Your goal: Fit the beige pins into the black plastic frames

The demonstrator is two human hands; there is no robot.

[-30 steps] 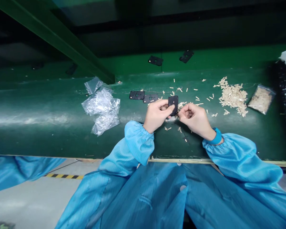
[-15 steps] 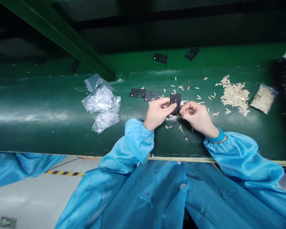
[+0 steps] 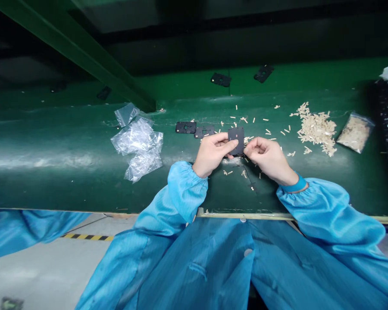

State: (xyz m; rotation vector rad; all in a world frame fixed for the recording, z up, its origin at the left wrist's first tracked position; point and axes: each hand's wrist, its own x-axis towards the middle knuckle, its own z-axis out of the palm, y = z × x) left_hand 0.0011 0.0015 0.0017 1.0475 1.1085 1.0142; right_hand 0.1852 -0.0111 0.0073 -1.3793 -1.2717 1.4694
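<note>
My left hand (image 3: 212, 153) grips a flat black plastic part (image 3: 235, 141) with rounded corners, the thumb lying across its face. Close to the part's lower right edge, my right hand (image 3: 267, 158) has thumb and forefinger pinched together; whatever is between them is too small to make out. Two similar black plates (image 3: 185, 127) lie side by side just beyond my left hand. Small cream-coloured strips (image 3: 226, 173) are scattered around both hands. A thin dark piece with a pale tip (image 3: 252, 187) rests on the bench below them.
A heap of cream strips (image 3: 318, 131) and a zip bag of them (image 3: 355, 132) lie to the right. Crumpled clear plastic bags (image 3: 139, 144) lie left. More black plates (image 3: 221, 79) are at the back, near a green post (image 3: 116, 69). Another person's blue sleeve (image 3: 29, 228) shows at lower left.
The black part has turned slightly in my left hand, so its face shows more squarely. My right hand stays pinched beside its edge. The whole view has shifted a little.
</note>
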